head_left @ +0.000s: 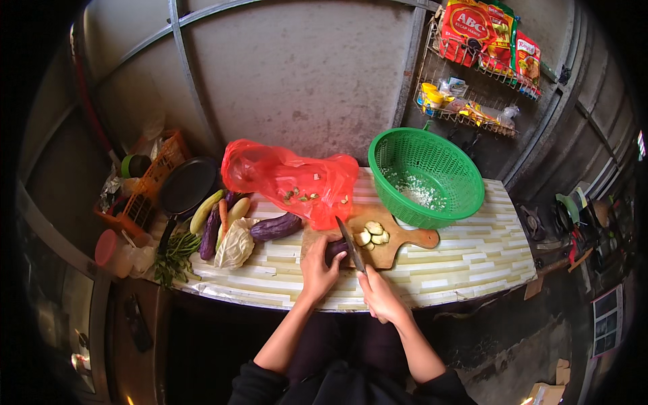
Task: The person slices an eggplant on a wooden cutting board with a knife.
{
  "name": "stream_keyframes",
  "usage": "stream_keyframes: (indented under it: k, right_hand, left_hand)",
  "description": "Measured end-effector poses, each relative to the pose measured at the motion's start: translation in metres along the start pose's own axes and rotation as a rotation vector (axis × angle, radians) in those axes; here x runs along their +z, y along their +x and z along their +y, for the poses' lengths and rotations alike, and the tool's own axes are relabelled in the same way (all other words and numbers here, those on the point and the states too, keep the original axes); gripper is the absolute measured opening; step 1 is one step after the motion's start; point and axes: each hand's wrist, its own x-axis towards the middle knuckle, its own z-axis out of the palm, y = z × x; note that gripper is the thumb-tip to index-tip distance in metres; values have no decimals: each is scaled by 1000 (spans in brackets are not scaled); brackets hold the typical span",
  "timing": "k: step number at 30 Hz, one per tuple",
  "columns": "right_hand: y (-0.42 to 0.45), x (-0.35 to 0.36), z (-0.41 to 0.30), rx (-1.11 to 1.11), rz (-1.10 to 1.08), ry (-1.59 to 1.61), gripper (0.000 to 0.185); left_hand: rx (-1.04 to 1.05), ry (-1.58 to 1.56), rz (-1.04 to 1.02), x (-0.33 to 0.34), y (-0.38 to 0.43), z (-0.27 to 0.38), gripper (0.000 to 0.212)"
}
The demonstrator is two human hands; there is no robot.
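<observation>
My left hand (321,268) holds a dark purple eggplant (335,249) down on the wooden cutting board (387,257). In my right hand (377,293) is a kitchen knife (350,243), its blade just right of the eggplant and pointing away from me. Several pale eggplant slices (373,228) lie on the board right of the blade. Beyond the board, a red plastic bag (288,172) is spread out with small scraps on it. A whole purple eggplant (276,227) rests left of the board, beside a piece of cabbage (235,245).
A green plastic basket (428,177) with white bits stands behind the board's handle. Left are more eggplants (210,233), a carrot (223,215), leafy greens (177,253), a black frying pan (187,185) and an orange crate (152,182). Wire racks (471,109) with packets hang on the wall.
</observation>
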Motion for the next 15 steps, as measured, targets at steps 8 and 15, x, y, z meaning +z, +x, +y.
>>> stream_keyframes:
  k: [8,15]
  right_hand:
    - [7,1,18,25,-104,119,32]
    - [21,10,20,20,-16,-37,42]
  left_hand:
    - [23,30,6,-2,-3,-4,35]
    - [18,-16,15,2,1,0,35]
